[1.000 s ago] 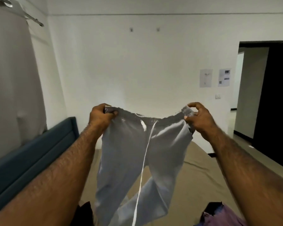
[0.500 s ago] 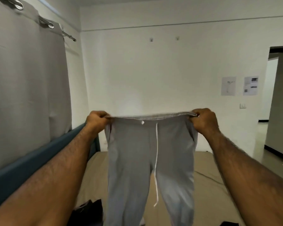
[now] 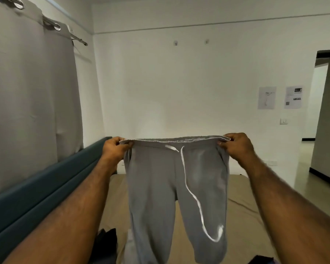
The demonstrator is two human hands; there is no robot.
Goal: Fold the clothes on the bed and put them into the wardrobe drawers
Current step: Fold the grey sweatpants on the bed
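A pair of grey sweatpants (image 3: 156, 187) with a white drawstring (image 3: 196, 202) hangs in the air over the bed (image 3: 242, 210). My left hand (image 3: 114, 149) grips the left end of the waistband and my right hand (image 3: 236, 147) grips the right end, so the waistband is stretched flat between them. Both legs hang down toward the tan sheet, the right one swung a little to the right. The leg ends are out of view below.
A teal headboard (image 3: 46, 185) runs along the left under grey curtains (image 3: 27, 92). A dark garment (image 3: 107, 239) lies on the bed at lower left, another dark item (image 3: 261, 260) at the bottom right edge. A doorway (image 3: 328, 111) opens at far right.
The waistband went from slack and sagging to pulled taut between both hands. The legs and drawstring swung, and the drawstring now curves to the right. The camera turned left.
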